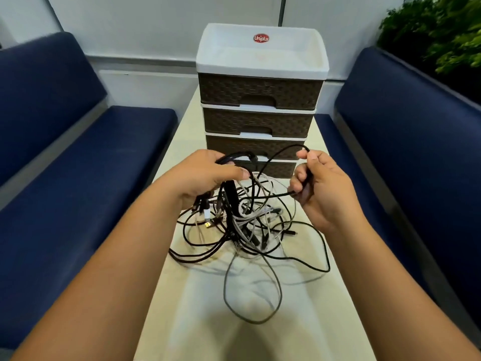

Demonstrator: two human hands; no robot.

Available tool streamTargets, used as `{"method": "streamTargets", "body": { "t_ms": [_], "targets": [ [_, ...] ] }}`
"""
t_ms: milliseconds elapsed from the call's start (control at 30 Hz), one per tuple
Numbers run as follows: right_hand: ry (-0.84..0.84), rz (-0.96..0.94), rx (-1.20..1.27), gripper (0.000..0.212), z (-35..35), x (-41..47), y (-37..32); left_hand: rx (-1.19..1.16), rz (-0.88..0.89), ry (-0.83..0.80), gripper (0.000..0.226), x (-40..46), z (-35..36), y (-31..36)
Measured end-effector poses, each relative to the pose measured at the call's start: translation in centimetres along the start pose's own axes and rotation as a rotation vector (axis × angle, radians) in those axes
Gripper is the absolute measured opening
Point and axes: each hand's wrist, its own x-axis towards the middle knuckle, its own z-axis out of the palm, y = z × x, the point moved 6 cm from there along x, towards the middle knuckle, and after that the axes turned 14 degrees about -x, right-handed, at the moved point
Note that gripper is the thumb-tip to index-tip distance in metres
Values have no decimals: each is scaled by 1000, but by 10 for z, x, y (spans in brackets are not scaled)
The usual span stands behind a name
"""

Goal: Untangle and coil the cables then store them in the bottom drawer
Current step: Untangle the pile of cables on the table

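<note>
Tangled cables [242, 225], black, grey and white, heaped mid-bench just in front of the drawer unit, part of the knot lifted off the surface. Left hand [205, 175] closed around a bunch of black cable, plugs dangling below the fist, a gold-tipped USB plug [207, 225] hanging among them. Right hand [320, 183] pinching one black cable [276, 157] between thumb and fingers, that strand arching across to the left hand's bunch. One grey loop [252, 295] trailing loose toward the camera, a black loop [320, 256] sprawled out to the right. Pale cream bench [234, 329], narrow, running straight away from the viewer. Drawer unit [260, 100] standing upright at the far end: four brown woven-pattern drawers in a white frame, all shut, bottom drawer [273, 169] partly hidden behind the hands. Shallow white tray on top carrying a red oval sticker [261, 38] reading "Uniplus". Dark blue padded seats either side, left seat [78, 165] and right seat [403, 152]. White wall panels behind, green foliage [440, 35] at upper right.
</note>
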Motion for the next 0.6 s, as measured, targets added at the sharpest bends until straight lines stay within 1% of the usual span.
{"method": "streamTargets", "body": {
  "t_ms": [67, 100, 133, 167, 200, 233, 267, 333, 367, 400, 467, 500, 533, 567, 600],
  "targets": [
    [-32, -2, 63, 24, -2, 1, -6, -286, -28, -68, 49, 0, -2, -7],
    [-50, -4, 87, 24, -1, 2, -9, -357, -9, -80, 47, 1, -4, -9],
    [-71, -9, 105, 25, 0, 3, -13, -337, 17, -64, 39, 1, -8, -11],
    [-95, -20, 114, 25, 2, 3, -16, -225, 49, -18, 28, 2, -12, -14],
    [-123, -33, 109, 25, 6, 3, -20, -99, 74, 36, 21, 3, -16, -18],
    [-151, -46, 84, 24, 10, 3, -23, -29, 89, 79, 18, 5, -20, -24],
    [-179, -56, 40, 23, 15, 3, -26, -37, 85, 118, 16, 6, -23, -30],
    [-223, -66, -85, 22, 25, 3, -32, -196, 80, 193, 14, 7, -28, -38],
    [-238, -74, -147, 22, 30, 4, -36, -261, 107, 243, 12, 7, -30, -40],
    [-247, -84, -193, 21, 35, 4, -40, -242, 147, 318, 13, 5, -34, -40],
    [-259, -97, -231, 20, 44, 5, -48, -10, 276, 494, 25, -3, -36, -38],
    [-265, -99, -227, 20, 49, 5, -50, 58, 345, 513, 28, -8, -30, -36],
    [-272, -101, -216, 19, 53, 5, -52, 70, 388, 453, 28, -11, -19, -38],
    [-276, -104, -204, 19, 56, 4, -53, 52, 391, 336, 27, -12, -4, -42],
    [-278, -104, -191, 19, 59, 4, -52, 40, 353, 219, 28, -13, 11, -49]
  ]
}}
